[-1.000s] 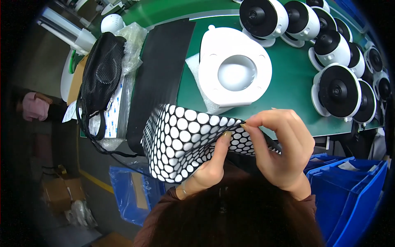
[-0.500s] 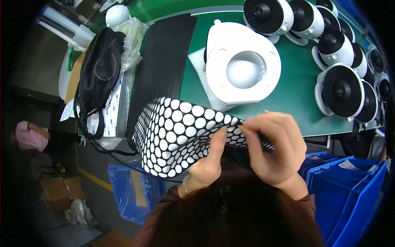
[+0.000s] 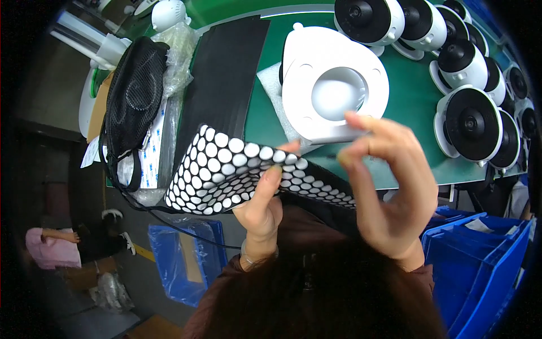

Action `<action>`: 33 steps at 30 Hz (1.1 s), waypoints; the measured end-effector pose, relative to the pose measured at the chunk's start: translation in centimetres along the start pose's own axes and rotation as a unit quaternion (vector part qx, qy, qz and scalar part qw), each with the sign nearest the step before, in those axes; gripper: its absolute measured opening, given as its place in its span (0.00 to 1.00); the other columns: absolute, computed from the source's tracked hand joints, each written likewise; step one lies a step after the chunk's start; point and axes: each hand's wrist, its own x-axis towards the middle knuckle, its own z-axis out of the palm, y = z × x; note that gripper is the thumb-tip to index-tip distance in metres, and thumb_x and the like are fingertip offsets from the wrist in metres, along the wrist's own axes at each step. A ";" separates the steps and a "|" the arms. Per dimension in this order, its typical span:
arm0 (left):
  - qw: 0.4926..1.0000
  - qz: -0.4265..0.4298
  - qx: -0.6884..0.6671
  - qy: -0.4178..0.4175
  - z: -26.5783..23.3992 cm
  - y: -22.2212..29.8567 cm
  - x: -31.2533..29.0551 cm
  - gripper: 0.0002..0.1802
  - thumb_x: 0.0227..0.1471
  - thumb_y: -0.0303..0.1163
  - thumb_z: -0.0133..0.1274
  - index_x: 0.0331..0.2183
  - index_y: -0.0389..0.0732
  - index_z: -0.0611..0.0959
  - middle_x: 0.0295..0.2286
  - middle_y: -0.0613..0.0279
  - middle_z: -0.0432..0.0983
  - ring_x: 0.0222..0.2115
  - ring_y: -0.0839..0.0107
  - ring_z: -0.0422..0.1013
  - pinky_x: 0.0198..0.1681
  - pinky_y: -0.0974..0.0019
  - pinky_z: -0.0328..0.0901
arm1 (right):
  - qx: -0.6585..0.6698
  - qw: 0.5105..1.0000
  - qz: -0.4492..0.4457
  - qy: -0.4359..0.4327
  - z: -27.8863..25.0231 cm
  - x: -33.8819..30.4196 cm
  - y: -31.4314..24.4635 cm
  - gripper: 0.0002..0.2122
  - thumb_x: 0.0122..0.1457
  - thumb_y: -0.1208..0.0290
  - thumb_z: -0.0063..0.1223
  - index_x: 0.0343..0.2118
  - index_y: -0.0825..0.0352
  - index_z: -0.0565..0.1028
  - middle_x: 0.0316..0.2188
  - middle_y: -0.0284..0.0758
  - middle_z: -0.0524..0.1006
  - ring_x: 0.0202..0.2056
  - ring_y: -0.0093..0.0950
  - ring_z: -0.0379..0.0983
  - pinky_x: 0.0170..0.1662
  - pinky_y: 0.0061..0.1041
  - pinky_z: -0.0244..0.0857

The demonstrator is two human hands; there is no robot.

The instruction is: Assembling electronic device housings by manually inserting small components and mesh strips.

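A black sheet covered with rows of white round dots (image 3: pixel 195 175) bends in my left hand (image 3: pixel 262 206). My left thumb presses on its dotted face, with a fingertip behind the upper edge. A strip along that edge, right of my thumb, is bare black. My right hand (image 3: pixel 395 181) is raised off the sheet, thumb and a finger pinched together; what they hold, if anything, is too small to make out. Just beyond it lies a white camera-like housing (image 3: pixel 293 85) with a round opening, its rounded base face up on a white foam sheet (image 3: pixel 271 85).
Several white and black camera-like units (image 3: pixel 471 124) stand at the right of the green table (image 3: pixel 406 85). A black mat (image 3: pixel 226 73) and a black mesh bag (image 3: pixel 135 85) lie left. Blue bins (image 3: pixel 474 265) stand below the table. A person in pink (image 3: pixel 53 246) is at far left.
My right hand has lifted away from the sheet's edge, up and right toward the housing. My left hand and the sheet have shifted left and up. The person in pink has moved nearer.
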 end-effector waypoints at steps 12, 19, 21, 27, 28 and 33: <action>0.973 0.006 -0.160 -0.168 -0.3 0.6 1.5 0.33 0.35 0.22 0.42 0.46 0.26 0.53 0.44 0.31 0.51 0.47 0.45 0.50 0.47 0.54 0.51 | 0.018 0.998 0.062 -0.028 2.4 1.4 0.3 0.03 0.41 0.84 0.49 0.23 0.74 0.70 0.22 0.35 0.72 0.23 0.19 0.66 0.27 0.13 0.59; 0.991 -0.033 -0.057 -0.113 0.6 1.6 1.3 0.40 0.32 0.38 0.47 0.45 0.21 0.55 0.45 0.36 0.53 0.47 0.49 0.53 0.47 0.61 0.54 | 0.006 0.997 0.073 -0.020 2.3 1.5 0.2 0.03 0.42 0.83 0.49 0.22 0.73 0.70 0.21 0.34 0.71 0.23 0.18 0.65 0.27 0.12 0.58; 0.991 -0.034 -0.064 -0.116 0.8 1.7 1.4 0.40 0.32 0.38 0.47 0.45 0.21 0.56 0.45 0.36 0.53 0.47 0.49 0.53 0.47 0.62 0.54 | -0.001 0.997 0.069 -0.021 2.3 1.6 0.2 0.03 0.42 0.83 0.49 0.22 0.73 0.70 0.21 0.33 0.71 0.23 0.18 0.65 0.27 0.12 0.57; 0.990 -0.029 -0.067 -0.119 0.4 1.3 1.3 0.39 0.32 0.37 0.47 0.45 0.21 0.56 0.45 0.36 0.53 0.47 0.50 0.54 0.46 0.61 0.55 | -0.046 0.996 0.058 -0.042 2.5 1.6 0.2 0.02 0.42 0.83 0.49 0.20 0.72 0.69 0.20 0.32 0.71 0.22 0.17 0.65 0.26 0.12 0.58; 0.989 -0.020 -0.069 -0.130 0.5 1.4 1.2 0.38 0.33 0.37 0.46 0.45 0.22 0.56 0.45 0.37 0.54 0.46 0.50 0.54 0.45 0.59 0.56 | -0.040 0.995 0.081 -0.049 2.5 1.6 0.1 0.02 0.42 0.83 0.48 0.21 0.72 0.69 0.21 0.32 0.72 0.22 0.17 0.66 0.26 0.12 0.59; 0.998 -0.017 -0.036 -0.045 0.5 1.9 -0.2 0.27 0.39 0.30 0.42 0.44 0.31 0.59 0.43 0.42 0.58 0.41 0.49 0.60 0.39 0.56 0.61 | 0.079 0.986 0.119 0.087 2.3 2.1 0.3 0.05 0.43 0.84 0.46 0.25 0.71 0.69 0.24 0.32 0.72 0.25 0.18 0.69 0.26 0.12 0.60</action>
